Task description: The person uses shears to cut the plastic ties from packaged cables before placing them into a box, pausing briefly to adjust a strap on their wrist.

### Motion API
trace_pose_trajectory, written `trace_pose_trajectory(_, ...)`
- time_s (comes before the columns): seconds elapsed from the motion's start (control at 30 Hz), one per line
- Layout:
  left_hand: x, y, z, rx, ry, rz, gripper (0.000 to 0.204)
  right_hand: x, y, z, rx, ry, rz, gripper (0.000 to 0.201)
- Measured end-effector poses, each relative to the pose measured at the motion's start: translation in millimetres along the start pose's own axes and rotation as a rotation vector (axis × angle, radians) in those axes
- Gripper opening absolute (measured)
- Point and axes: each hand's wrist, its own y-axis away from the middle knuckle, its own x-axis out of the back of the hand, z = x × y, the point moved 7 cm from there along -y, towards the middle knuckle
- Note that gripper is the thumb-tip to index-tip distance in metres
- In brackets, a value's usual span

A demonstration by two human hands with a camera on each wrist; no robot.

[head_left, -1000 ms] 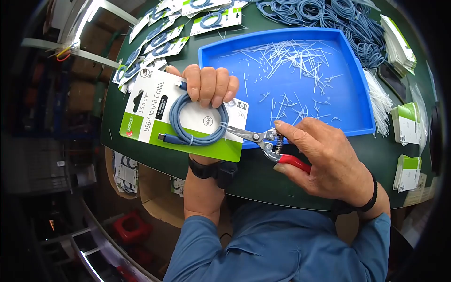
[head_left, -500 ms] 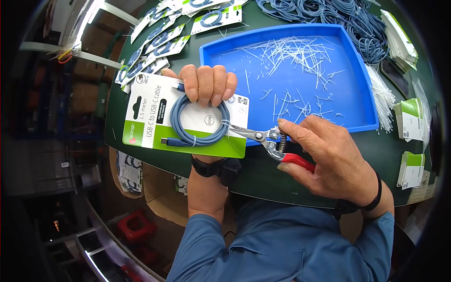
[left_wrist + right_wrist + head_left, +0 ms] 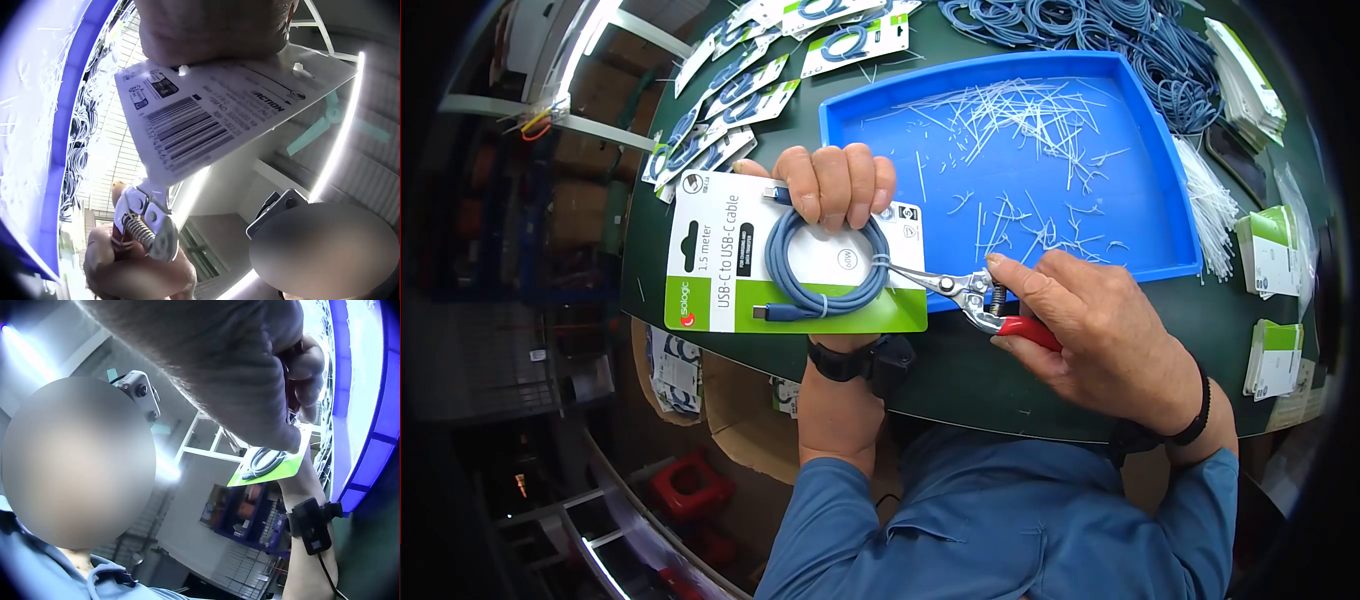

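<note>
My left hand (image 3: 840,183) grips the top edge of a white and green card (image 3: 700,260), fingers curled over its front. A coiled blue cable (image 3: 778,262) lies on the card, bound by white ties at its right side and bottom. My right hand (image 3: 1105,335) holds red-handled cutters (image 3: 1030,330), whose blade tips touch the coil by the right tie. In the left wrist view the card's printed back (image 3: 194,119) shows a barcode and small white tie heads, with the cutters (image 3: 147,215) below it. The right wrist view shows the card (image 3: 275,467) beyond my right hand (image 3: 250,369).
A blue tray (image 3: 920,235) holding loose white tie pieces stands behind the hands. Carded cables (image 3: 745,95) lie at the back left, blue cable coils (image 3: 1080,30) at the back right. White ties (image 3: 1205,205) and card stacks (image 3: 1268,250) are on the right.
The card has tilted a little, its lower edge now nearly level. The cutters and my right hand stay beside the right tie, with only slight shifts.
</note>
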Motion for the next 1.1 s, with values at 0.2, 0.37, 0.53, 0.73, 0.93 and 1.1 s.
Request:
trace_pose_trajectory(0.2,15,9,-9,-0.060,0.066,0.039,0.066,0,-8,6,0.037,-0.176,0.154,0.062)
trace_pose_trajectory(0.37,11,21,-44,-0.038,0.104,0.026,0.069,-13,-13,15,-0.103,-0.367,0.190,0.054)
trace_pose_trajectory(0.53,4,27,-60,0.019,0.125,0.021,0.070,-16,-11,18,-0.043,-0.396,0.339,0.047)
trace_pose_trajectory(0.73,0,26,-63,0.068,0.061,0.089,0.059,-17,-9,24,-0.041,-0.379,0.366,0.043)
trace_pose_trajectory(0.93,0,26,-67,0.057,0.080,0.069,0.058,-13,-12,24,-0.008,-0.383,0.354,0.040)
trace_pose_trajectory(1.1,3,25,-62,0.054,0.121,0.102,0.058,-18,-10,25,-0.067,-0.557,0.264,0.039)
